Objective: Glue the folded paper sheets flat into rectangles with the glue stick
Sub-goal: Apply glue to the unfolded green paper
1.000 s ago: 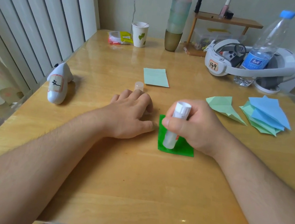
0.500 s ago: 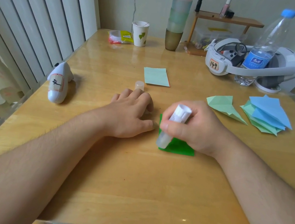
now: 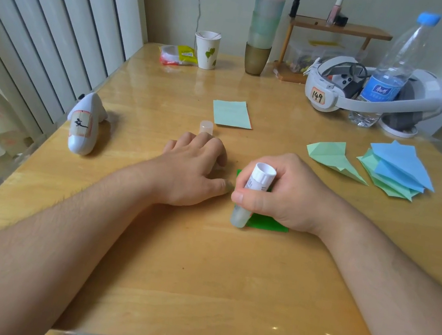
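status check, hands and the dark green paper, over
Right hand grips glue stick, tip down at dark green paper near-left corner. Left hand rests on table beside it. Nothing in the way.

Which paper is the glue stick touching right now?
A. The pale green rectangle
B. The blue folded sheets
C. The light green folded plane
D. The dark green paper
D: the right hand grips the glue stick, whose lower end rests on the dark green paper at its near left corner.
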Available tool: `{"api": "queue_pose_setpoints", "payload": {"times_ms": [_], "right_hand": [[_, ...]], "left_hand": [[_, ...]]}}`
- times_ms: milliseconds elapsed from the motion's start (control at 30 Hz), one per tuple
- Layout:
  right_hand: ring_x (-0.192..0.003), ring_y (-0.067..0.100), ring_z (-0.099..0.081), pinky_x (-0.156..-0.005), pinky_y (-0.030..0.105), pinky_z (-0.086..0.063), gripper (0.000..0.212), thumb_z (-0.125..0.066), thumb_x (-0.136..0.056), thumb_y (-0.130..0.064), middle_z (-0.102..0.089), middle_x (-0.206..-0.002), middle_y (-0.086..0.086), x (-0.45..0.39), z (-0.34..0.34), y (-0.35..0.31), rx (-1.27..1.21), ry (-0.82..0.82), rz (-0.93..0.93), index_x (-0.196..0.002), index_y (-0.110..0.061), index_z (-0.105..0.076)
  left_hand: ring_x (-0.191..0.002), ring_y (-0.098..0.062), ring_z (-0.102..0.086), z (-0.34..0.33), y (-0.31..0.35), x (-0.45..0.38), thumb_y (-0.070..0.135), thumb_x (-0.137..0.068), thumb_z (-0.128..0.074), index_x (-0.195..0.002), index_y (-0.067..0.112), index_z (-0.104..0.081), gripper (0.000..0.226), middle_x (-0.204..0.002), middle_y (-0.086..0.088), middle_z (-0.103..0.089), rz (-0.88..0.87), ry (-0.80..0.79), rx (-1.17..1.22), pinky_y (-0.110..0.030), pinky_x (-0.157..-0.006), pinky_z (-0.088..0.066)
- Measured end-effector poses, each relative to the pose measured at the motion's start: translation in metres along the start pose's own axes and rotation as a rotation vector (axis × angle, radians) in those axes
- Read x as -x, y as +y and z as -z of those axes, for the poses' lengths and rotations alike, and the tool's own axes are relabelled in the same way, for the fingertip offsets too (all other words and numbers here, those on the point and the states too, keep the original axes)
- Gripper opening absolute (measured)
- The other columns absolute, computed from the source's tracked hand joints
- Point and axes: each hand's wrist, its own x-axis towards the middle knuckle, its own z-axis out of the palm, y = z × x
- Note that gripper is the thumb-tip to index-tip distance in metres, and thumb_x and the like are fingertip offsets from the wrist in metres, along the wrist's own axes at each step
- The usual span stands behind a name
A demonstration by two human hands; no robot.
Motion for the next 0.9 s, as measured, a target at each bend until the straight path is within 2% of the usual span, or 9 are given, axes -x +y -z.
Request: {"api": "queue_pose_setpoints", "payload": {"times_ms": [67,200,267,367,500,600,733,833,900], "right_hand": [[-0.070,0.008,-0.061,-0.069,0.024,-0.048,0.014,-0.080,-0.077,-0.031,-0.071,-0.074,0.003,0.000,0.001,0.000,-0.006,-0.002,-0.004,-0.075,-0.020,-0.072],[-0.063,0.004,-0.054,-0.062,0.019,-0.042,0.012,-0.078,-0.075,-0.031,-0.063,-0.064,-0.012,0.001,0.003,-0.001,0.029,-0.025,-0.035,-0.072,-0.022,-0.070],[-0.060,0.004,-0.051,-0.059,0.020,-0.041,0.012,-0.076,-0.073,-0.033,-0.059,-0.060,-0.013,0.001,0.005,-0.001,0.052,-0.029,-0.052,-0.071,-0.022,-0.069],[-0.057,0.006,-0.049,-0.057,0.026,-0.041,0.020,-0.074,-0.071,-0.034,-0.057,-0.058,-0.010,0.002,0.011,0.001,0.099,-0.023,-0.073,-0.072,-0.015,-0.067],[-0.058,0.014,-0.048,-0.059,0.034,-0.042,0.035,-0.070,-0.070,-0.031,-0.049,-0.061,0.004,0.001,0.018,0.004,0.108,0.015,-0.064,-0.074,0.002,-0.058],[-0.053,0.012,-0.050,-0.054,0.027,-0.043,0.030,-0.073,-0.067,-0.032,-0.050,-0.056,-0.002,0.000,0.019,0.002,-0.077,0.047,-0.043,-0.065,-0.006,-0.058],[-0.058,0.007,-0.054,-0.058,0.020,-0.043,0.016,-0.077,-0.074,-0.028,-0.060,-0.058,-0.008,-0.001,0.009,0.001,-0.086,0.037,-0.008,-0.065,-0.020,-0.067],[-0.064,0.011,-0.061,-0.065,0.034,-0.050,0.024,-0.078,-0.070,-0.045,-0.069,-0.066,-0.002,-0.002,0.003,0.001,-0.023,-0.006,-0.052,-0.072,-0.023,-0.072],[-0.065,0.013,-0.060,-0.066,0.037,-0.050,0.027,-0.078,-0.070,-0.047,-0.069,-0.067,0.000,-0.002,0.003,0.002,0.012,-0.008,-0.078,-0.076,-0.021,-0.072]], "left_hand": [[-0.115,-0.016,-0.028,0.000,0.000,0.000,0.062,-0.085,-0.042,-0.106,0.035,-0.038,0.034,-0.120,0.013,-0.040,0.003,-0.005,0.001,-0.035,-0.100,-0.025],[-0.118,-0.017,-0.030,-0.003,-0.003,-0.001,0.059,-0.094,-0.050,-0.106,0.036,-0.038,0.029,-0.121,0.012,-0.041,-0.004,0.022,-0.007,-0.037,-0.103,-0.027],[-0.118,-0.017,-0.030,-0.004,-0.004,-0.001,0.059,-0.096,-0.053,-0.106,0.036,-0.039,0.029,-0.121,0.012,-0.041,-0.006,0.032,-0.002,-0.036,-0.102,-0.027],[-0.119,-0.017,-0.030,-0.005,-0.005,-0.002,0.060,-0.095,-0.053,-0.108,0.035,-0.040,0.031,-0.122,0.012,-0.041,-0.008,0.038,0.002,-0.036,-0.102,-0.027],[-0.119,-0.017,-0.029,-0.004,-0.005,-0.002,0.060,-0.095,-0.053,-0.106,0.036,-0.039,0.030,-0.121,0.012,-0.041,-0.009,0.039,0.002,-0.036,-0.100,-0.026],[-0.118,-0.016,-0.029,-0.004,-0.004,-0.002,0.061,-0.094,-0.053,-0.106,0.036,-0.039,0.030,-0.121,0.012,-0.040,-0.008,0.033,0.006,-0.035,-0.100,-0.025],[-0.117,-0.016,-0.028,-0.003,-0.003,-0.001,0.061,-0.093,-0.050,-0.105,0.036,-0.038,0.031,-0.120,0.012,-0.040,-0.004,0.020,-0.001,-0.035,-0.099,-0.024],[-0.117,-0.016,-0.028,-0.001,-0.002,0.000,0.063,-0.088,-0.045,-0.105,0.035,-0.038,0.033,-0.122,0.012,-0.040,0.004,0.002,-0.001,-0.036,-0.101,-0.026],[-0.117,-0.017,-0.028,-0.001,-0.002,0.000,0.061,-0.090,-0.047,-0.106,0.035,-0.038,0.032,-0.122,0.011,-0.040,0.004,0.004,-0.004,-0.036,-0.102,-0.027]]}}
